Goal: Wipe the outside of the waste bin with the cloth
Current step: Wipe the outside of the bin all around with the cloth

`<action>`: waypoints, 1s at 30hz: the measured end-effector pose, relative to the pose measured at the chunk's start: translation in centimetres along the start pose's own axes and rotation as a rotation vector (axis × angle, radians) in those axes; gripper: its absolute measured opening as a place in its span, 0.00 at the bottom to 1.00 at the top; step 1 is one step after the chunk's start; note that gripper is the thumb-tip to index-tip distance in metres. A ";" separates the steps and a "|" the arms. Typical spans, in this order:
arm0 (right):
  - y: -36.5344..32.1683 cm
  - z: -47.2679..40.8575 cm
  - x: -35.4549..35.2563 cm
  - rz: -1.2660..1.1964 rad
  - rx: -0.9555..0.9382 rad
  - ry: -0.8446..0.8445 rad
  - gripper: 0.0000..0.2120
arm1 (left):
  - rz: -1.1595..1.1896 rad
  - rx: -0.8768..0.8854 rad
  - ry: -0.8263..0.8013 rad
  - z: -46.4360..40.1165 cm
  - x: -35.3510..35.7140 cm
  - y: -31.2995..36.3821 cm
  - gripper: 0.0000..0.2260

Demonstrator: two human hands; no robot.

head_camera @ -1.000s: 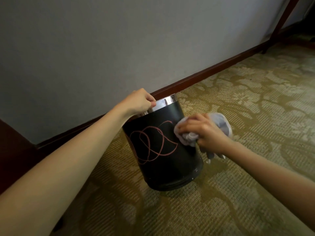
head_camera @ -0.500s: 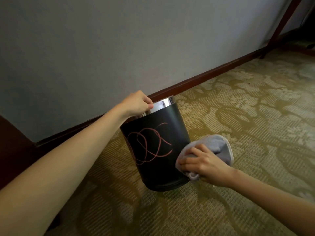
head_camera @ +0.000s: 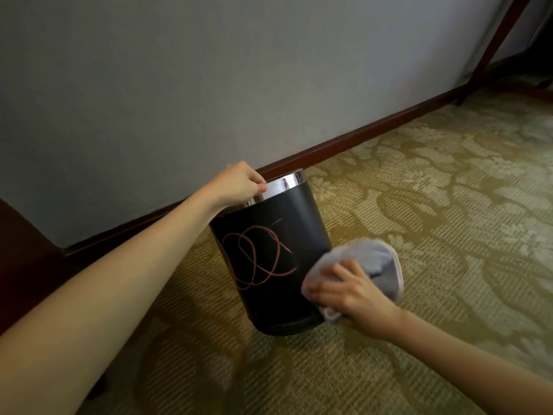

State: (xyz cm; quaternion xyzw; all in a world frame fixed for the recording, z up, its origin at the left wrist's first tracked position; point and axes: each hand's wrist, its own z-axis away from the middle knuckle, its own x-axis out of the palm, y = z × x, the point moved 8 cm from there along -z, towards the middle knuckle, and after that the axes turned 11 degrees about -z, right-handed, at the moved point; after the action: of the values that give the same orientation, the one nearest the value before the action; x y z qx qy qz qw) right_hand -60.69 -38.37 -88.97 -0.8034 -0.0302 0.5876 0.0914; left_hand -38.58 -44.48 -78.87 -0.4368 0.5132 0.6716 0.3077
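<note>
A black cylindrical waste bin point(head_camera: 281, 235) with a shiny metal rim stands on the carpet, tilted a little toward me. Pink scribbled loops mark its front face. My left hand point(head_camera: 239, 184) grips the rim at the top left. A bunched grey cloth point(head_camera: 374, 259) is pressed against the lower right side of the bin, held by my right hand point(head_camera: 350, 292). The far side of the bin is hidden.
The bin stands close to a grey wall with a dark red skirting board point(head_camera: 359, 139). A green and beige patterned carpet point(head_camera: 449, 205) spreads to the right. A dark wooden leg point(head_camera: 493, 40) slants at the top right; dark furniture point(head_camera: 18, 259) fills the left edge.
My right hand has slid the cloth down the bin's right side, from near the scribble to the lower part. The upper right stroke of the scribble has faded. My left hand stays on the rim.
</note>
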 end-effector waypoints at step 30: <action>3.3 -7.0 -8.3 0.076 0.183 0.274 0.15 | -0.020 -0.003 -0.004 -0.9 0.9 2.9 0.08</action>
State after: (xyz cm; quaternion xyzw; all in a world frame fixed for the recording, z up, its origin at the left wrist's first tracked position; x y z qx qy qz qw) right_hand -56.79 -43.72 -79.71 -0.8648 0.0668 0.4760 0.1450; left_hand -41.20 -46.18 -78.54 -0.4411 0.5069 0.6703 0.3149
